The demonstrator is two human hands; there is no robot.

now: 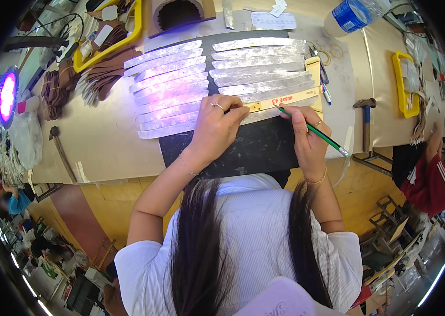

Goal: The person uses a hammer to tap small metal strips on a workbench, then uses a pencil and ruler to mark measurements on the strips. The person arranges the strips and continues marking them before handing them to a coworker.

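Bright; tinted pink-violet across the strips (170,95) by a glaring lamp (6,100) at the left edge of the worktop (112,152); warped and soft toward the black rim.

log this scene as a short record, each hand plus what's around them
left hand: fingertips at left end of cream strip bearing red writing
right hand: holds green pencil, tip at that strip
silvery strips: two columns, partly on black mat
left hammer: on table
right hammer: on table
yellow trays: upper left, far right
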